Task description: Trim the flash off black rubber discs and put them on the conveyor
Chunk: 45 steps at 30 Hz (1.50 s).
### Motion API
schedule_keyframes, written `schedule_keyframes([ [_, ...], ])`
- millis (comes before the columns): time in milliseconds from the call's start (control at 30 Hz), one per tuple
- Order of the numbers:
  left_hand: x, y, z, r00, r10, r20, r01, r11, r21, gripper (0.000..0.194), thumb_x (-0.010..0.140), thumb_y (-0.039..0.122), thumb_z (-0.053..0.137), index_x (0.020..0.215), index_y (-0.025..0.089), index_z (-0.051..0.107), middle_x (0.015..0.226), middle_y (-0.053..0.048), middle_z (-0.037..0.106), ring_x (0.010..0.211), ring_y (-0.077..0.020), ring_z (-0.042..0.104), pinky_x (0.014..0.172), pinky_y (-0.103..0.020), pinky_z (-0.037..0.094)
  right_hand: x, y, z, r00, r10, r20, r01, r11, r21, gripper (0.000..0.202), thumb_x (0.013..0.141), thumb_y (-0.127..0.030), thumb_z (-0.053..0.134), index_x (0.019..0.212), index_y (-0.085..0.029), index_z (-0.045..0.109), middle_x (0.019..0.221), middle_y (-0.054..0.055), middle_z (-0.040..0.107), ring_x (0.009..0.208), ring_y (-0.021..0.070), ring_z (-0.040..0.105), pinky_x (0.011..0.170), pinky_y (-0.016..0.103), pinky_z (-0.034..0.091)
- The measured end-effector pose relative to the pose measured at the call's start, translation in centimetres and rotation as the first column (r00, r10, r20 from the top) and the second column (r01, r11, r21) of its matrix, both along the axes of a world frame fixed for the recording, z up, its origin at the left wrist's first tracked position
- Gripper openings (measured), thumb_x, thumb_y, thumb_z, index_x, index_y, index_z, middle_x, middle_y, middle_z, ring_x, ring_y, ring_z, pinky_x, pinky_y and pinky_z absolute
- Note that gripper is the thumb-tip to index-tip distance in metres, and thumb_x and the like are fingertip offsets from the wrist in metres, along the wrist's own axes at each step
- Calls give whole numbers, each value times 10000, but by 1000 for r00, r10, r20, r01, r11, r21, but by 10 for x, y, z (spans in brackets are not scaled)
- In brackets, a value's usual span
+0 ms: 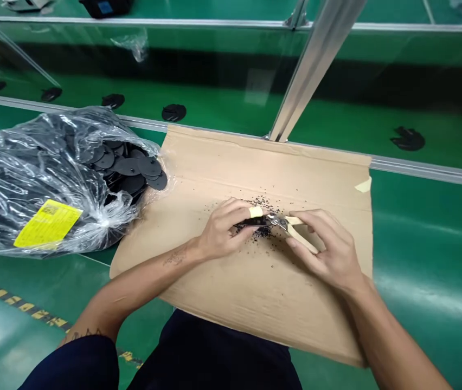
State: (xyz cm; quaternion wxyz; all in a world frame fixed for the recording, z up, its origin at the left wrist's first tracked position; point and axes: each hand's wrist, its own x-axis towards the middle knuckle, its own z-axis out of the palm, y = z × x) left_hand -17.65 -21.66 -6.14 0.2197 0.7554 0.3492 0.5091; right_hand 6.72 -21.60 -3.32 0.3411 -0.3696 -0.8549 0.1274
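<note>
My left hand [229, 228], with pale tape round one finger, pinches a thin black piece [257, 221] above the middle of the cardboard sheet [231, 287]. Pale-handled cutters [302, 238] are in my right hand [331, 249], its thumb and fingers round the spread handles. The metal jaws of the cutters meet the right end of the black piece. Small black bits [261, 234] lie scattered on the cardboard under and around the hands. My left fingers partly hide the black piece.
A clear plastic bag [44, 162] with a yellow label and many black discs [131, 168] lies at the left. Behind the cardboard run a metal rail [430, 169] and a slanted post [316, 70]. Several black pieces [174, 112] sit beyond the rail.
</note>
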Motion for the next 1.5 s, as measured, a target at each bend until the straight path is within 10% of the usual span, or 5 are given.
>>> schedule_keyframes([
  [533,0,3,-4,979,-151,136,164,982,-91,256,931,244,710,1175,171,741,1015,-92,768,930,-151,706,822,-290,591,8,-1,4,985,-62,163,30,981,192,420,897,-270,753,1280,-191,601,1003,105,721,795,204,644,668,338,550],
  [800,-4,4,-4,973,-198,121,211,972,-101,238,925,245,719,1150,173,751,975,-89,779,874,-147,713,782,-282,585,8,-7,11,992,0,127,-3,1000,28,374,920,-259,727,1276,-217,618,1047,87,747,861,205,693,725,339,576],
  [933,-3,2,2,985,-158,64,166,975,-146,228,921,267,721,1120,159,751,941,-82,765,839,-142,694,742,-260,562,9,-6,6,1000,-4,23,5,999,-43,353,932,-265,710,1274,-232,630,1047,86,739,909,210,709,782,345,591],
  [1300,-1,-1,-3,990,-115,-76,111,992,-57,326,944,226,664,1263,175,702,975,-81,734,847,-144,655,720,-268,530,7,-7,0,961,-207,186,153,951,268,390,895,-342,745,1264,-245,666,981,64,748,763,201,629,639,339,475],
  [1500,-3,-1,2,998,22,-62,-29,992,-120,225,929,298,700,1119,193,755,964,-70,762,894,-171,646,815,-322,535,8,-5,-3,977,-202,64,192,971,141,383,903,-328,727,1268,-232,659,980,85,727,835,232,649,707,371,529],
])
